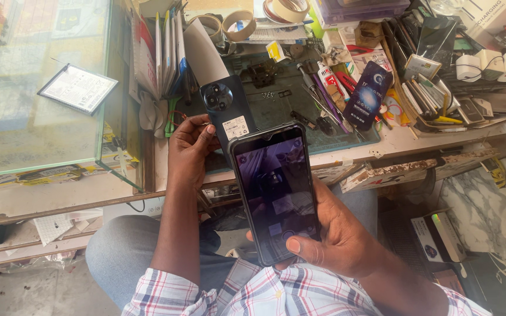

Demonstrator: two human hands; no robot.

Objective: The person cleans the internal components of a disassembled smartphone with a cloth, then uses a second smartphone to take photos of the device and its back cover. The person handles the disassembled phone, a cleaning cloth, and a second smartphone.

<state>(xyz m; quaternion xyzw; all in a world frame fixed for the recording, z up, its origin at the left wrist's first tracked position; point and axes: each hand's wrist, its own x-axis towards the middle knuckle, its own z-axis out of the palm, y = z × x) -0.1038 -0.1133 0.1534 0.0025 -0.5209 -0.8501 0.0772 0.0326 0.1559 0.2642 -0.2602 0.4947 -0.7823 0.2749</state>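
While the right hand (338,234) grips a smartphone (274,190), camera screen lit:
the left hand (190,143) pinches a dark phone back cover (228,110) just above it.

The phone (274,190) screen is showing glossy glass. The dark phone back (228,111) is appearing smooth, satin plastic. The tabletop (393,143) edge is showing chipped, rough laminate.

workbench (399,143) | green mat (276,105) – screws (267,93), tools | tape rolls (238,24) – boxes
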